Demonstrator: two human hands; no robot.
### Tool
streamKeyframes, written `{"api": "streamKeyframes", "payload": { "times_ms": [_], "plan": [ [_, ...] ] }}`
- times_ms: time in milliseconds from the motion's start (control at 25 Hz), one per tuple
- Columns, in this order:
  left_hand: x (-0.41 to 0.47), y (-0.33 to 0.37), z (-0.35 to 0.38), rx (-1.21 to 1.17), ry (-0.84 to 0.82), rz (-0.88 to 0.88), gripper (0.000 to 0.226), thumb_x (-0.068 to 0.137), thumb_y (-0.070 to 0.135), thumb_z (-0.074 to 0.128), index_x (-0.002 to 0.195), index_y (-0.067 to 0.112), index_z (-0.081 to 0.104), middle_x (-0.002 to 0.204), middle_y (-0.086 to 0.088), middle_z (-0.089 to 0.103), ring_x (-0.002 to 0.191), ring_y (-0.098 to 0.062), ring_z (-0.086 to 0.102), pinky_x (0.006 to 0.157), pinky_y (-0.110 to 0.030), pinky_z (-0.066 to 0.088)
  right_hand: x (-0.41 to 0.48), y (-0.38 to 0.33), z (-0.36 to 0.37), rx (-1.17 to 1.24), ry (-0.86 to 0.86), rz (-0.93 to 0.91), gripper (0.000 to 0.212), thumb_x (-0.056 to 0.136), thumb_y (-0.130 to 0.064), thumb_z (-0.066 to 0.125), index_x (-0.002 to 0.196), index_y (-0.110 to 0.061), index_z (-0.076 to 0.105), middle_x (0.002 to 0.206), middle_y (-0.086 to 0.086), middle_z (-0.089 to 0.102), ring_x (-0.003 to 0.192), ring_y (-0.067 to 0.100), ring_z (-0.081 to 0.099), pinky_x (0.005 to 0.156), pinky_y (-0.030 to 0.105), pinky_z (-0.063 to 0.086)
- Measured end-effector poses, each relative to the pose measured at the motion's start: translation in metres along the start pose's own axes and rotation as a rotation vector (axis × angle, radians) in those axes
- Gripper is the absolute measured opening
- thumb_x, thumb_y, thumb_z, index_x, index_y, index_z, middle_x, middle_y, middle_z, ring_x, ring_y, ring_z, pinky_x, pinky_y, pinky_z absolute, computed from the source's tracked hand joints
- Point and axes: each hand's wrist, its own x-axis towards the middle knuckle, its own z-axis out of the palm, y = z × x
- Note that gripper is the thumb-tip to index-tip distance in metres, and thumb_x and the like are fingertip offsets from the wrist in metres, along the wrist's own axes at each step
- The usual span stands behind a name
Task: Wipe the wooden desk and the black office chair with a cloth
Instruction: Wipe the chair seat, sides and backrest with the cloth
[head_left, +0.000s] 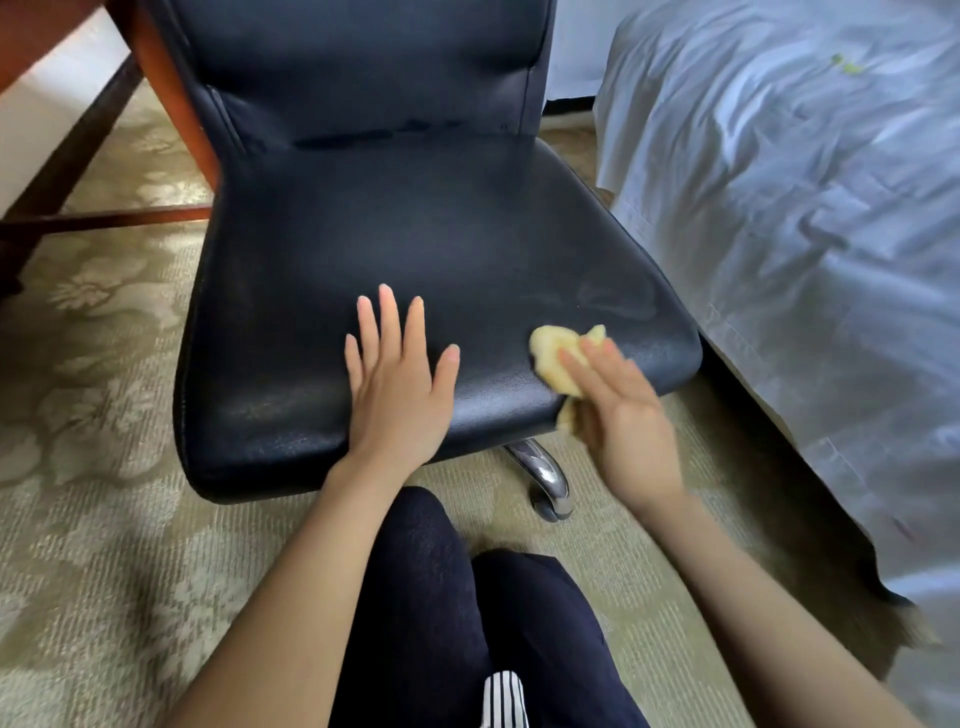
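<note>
Head view showed the left hand (397, 384) lying flat on the front of the black office chair (415, 234), palm down and fingers spread wide, holding nothing. Just to its right, at the seat's front right corner, the right hand (623, 415) pressed a crumpled yellow cloth (553, 353) against the leather. Its fingers were stretched out over the cloth, and a fold of the cloth hung below the palm past the seat edge. That hand was blurred, so the thumb's place could not be told.

Faint streaks marked the seat just beyond the cloth. Farther ahead of both hands rose the padded backrest (363, 67).

Beyond and to the left of the left hand, the wooden desk (171, 88) showed only a reddish-brown leg, touching or just behind the backrest's left side, with dark crossbars (104, 218) running low over the floor.

Close to the right of the right hand, a bed draped in a rumpled white sheet (779, 208) crowded the chair's right side, its hem hanging to the floor.

Under the seat's front edge, between the two wrists, a chrome base leg (543, 467) ended in a dark caster (550, 506). A pale patterned carpet (104, 415) covered the floor, and the person's knees (441, 597) in dark trousers sat nearer than both hands.
</note>
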Motion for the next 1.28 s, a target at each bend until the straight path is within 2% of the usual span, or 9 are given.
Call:
{"api": "streamKeyframes", "payload": {
  "times_ms": [200,280,360,480,600,800,960,1120,1280],
  "plan": [
    [0.001,-0.002,0.016,0.081,0.017,0.011,0.065,0.098,0.045,0.026,0.152,0.015,0.007,0.159,-0.008,-0.012,0.144,-0.02,-0.022,0.112,-0.034,-0.019,0.041,0.054,-0.023,-0.042,0.055,0.217,0.043,0.092,-0.011,0.048,0.133,-0.023,0.051,0.142,0.005,0.046,0.13,0.027,0.042,0.102,0.034,0.035],
    [-0.001,-0.003,0.017,0.097,0.023,0.046,0.066,0.097,0.047,0.025,0.152,0.015,0.006,0.159,-0.007,-0.014,0.143,-0.019,-0.025,0.109,-0.031,-0.023,0.065,0.057,-0.026,-0.071,0.016,0.297,0.032,0.089,-0.015,0.046,0.118,-0.023,0.056,0.128,0.007,0.055,0.112,0.033,0.052,0.086,0.036,0.041],
    [-0.001,-0.004,0.017,0.116,0.016,0.059,0.068,0.097,0.048,0.025,0.152,0.015,0.004,0.158,-0.006,-0.017,0.142,-0.019,-0.026,0.107,-0.03,-0.026,0.091,0.051,-0.028,-0.077,-0.005,0.379,0.019,0.084,-0.016,0.046,0.1,-0.02,0.054,0.11,0.013,0.059,0.09,0.036,0.054,0.071,0.035,0.038],
    [-0.001,-0.006,0.017,0.164,0.015,0.064,0.069,0.097,0.048,0.024,0.152,0.014,0.0,0.158,-0.007,-0.018,0.142,-0.02,-0.026,0.11,-0.034,-0.023,0.123,0.033,-0.023,-0.143,-0.066,0.439,0.025,0.085,-0.016,0.052,0.109,-0.015,0.057,0.113,0.019,0.059,0.098,0.041,0.057,0.077,0.039,0.042],
    [-0.001,-0.008,0.017,0.211,0.016,0.065,0.068,0.097,0.047,0.021,0.152,0.013,-0.003,0.158,-0.008,-0.018,0.143,-0.022,-0.025,0.111,-0.037,-0.02,0.145,0.003,-0.006,-0.235,-0.176,0.328,0.03,0.09,-0.018,0.048,0.119,-0.013,0.054,0.122,0.022,0.053,0.106,0.041,0.055,0.087,0.04,0.042],
    [0.001,-0.017,0.012,0.263,0.005,0.074,0.067,0.096,0.046,0.018,0.152,0.015,-0.004,0.158,-0.006,-0.018,0.142,-0.022,-0.026,0.107,-0.034,-0.026,0.153,-0.066,0.026,-0.26,-0.309,0.045,0.033,0.095,-0.022,0.04,0.126,-0.017,0.05,0.13,0.015,0.05,0.111,0.035,0.053,0.09,0.038,0.039],
    [0.006,-0.033,0.002,0.247,-0.003,0.071,0.064,0.093,0.043,0.005,0.151,0.017,-0.003,0.158,-0.002,-0.016,0.14,-0.015,-0.029,0.105,-0.029,-0.028,0.123,-0.1,0.037,-0.17,-0.295,-0.235,0.033,0.096,-0.021,0.041,0.127,-0.018,0.052,0.136,0.008,0.05,0.116,0.033,0.052,0.091,0.039,0.041],
    [0.013,-0.057,-0.009,0.182,-0.023,0.097,0.058,0.097,0.04,0.008,0.151,0.021,-0.002,0.158,0.007,-0.015,0.132,-0.002,-0.034,0.105,-0.022,-0.027,0.065,-0.096,0.021,-0.045,-0.271,-0.358,0.04,0.093,-0.012,0.051,0.133,-0.014,0.052,0.141,0.007,0.049,0.133,0.029,0.041,0.107,0.041,0.034],
    [0.02,-0.081,-0.022,0.223,-0.027,0.111,0.056,0.099,0.037,0.014,0.152,0.023,0.005,0.158,0.012,-0.01,0.135,-0.001,-0.029,0.109,-0.023,-0.022,0.011,-0.073,0.003,-0.16,-0.193,-0.44,0.047,0.078,-0.007,0.07,0.124,-0.018,0.062,0.134,0.001,0.056,0.128,0.024,0.048,0.103,0.039,0.04]
  ]
}}
